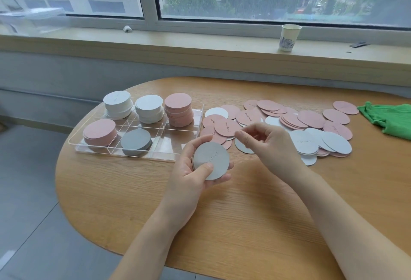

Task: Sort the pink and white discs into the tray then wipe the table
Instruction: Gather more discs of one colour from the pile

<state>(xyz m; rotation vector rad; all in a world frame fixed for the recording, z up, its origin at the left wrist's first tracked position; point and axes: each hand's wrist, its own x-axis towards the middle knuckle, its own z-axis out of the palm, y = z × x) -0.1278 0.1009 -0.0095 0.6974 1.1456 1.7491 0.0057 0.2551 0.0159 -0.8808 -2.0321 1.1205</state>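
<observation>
My left hand (pixel 195 175) grips a small stack of white discs (pixel 211 160), thumb on the top one, just in front of the clear tray (pixel 191 121). My right hand (pixel 266 141) hovers beside it with fingers curled apart, holding nothing, over the near edge of the loose pile of pink and white discs (pixel 295 121). The tray holds two white stacks (pixel 116 104) (pixel 149 108), two pink stacks (pixel 179 108) (pixel 100 131) and a grey stack (pixel 136 141). Its near right compartment is empty.
A green cloth (pixel 387 117) lies at the table's far right. The wooden table (pixel 244 213) has a rounded edge on the left. A paper cup (pixel 289 37) stands on the windowsill behind.
</observation>
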